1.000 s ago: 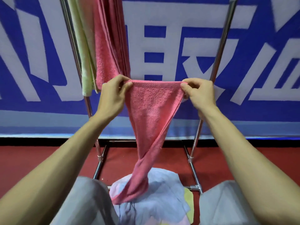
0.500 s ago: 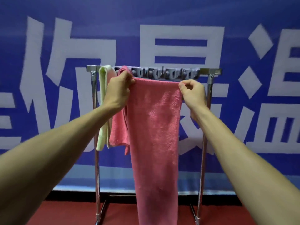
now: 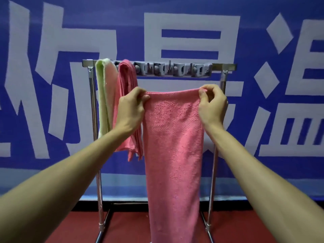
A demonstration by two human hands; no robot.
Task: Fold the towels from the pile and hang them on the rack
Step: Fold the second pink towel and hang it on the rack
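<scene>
hands: my left hand (image 3: 131,107) and right hand (image 3: 211,104) pinch the pink towel's (image 3: 173,146) top corners | place: below, in front of the rack (image 3: 227,66) bar | risk: long unfolded tail may drag or slip off unevenly

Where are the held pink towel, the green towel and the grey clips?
held pink towel (image 3: 173,137): head view, middle of its front face.
green towel (image 3: 101,102): head view, its hanging outer fold.
grey clips (image 3: 173,71): head view, middle of the row.
</scene>
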